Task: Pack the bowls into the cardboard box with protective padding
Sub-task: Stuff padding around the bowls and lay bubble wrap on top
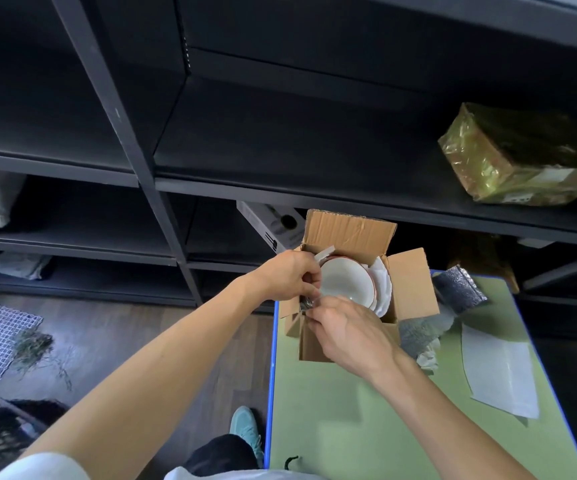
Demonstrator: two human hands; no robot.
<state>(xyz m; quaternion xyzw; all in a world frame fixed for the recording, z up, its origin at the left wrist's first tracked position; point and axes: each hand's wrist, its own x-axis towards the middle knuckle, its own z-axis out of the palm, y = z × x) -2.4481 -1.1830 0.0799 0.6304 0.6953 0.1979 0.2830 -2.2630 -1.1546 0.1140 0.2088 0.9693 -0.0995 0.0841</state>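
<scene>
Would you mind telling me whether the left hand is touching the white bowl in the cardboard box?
Touching. The head view shows the left hand with its fingers against the near-left rim of the white bowl standing in the cardboard box.

Both hands (318, 306) at bowl (345, 280) in cardboard box (415, 282)

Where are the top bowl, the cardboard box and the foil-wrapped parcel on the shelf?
top bowl (344, 280), head view, inner surface.
cardboard box (415, 282), head view, right flap.
foil-wrapped parcel (487, 161), head view, front face.
</scene>
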